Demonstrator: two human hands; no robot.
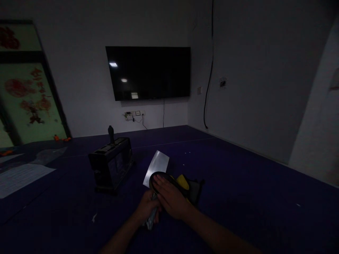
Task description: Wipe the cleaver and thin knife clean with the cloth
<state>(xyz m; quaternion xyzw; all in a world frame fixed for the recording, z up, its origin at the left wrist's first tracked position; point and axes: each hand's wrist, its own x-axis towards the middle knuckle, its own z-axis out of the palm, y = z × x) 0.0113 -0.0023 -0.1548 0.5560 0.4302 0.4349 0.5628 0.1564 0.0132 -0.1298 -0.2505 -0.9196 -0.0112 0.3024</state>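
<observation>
My right hand (171, 199) lies flat, fingers stretched, on a dark round-edged object with yellow parts (182, 183) on the dark blue surface. My left hand (148, 208) is closed around the lower end of a silvery sheet or bag (156, 166) that sticks up and away from me past the right hand's fingertips. The room is dim, so fine detail of the gripped end is hard to make out.
A black box-shaped device with a lever handle on top (111, 162) stands just left of the hands. Papers (18, 176) lie at far left. A dark TV (149, 72) hangs on the wall, a cable (209, 77) runs down the right wall.
</observation>
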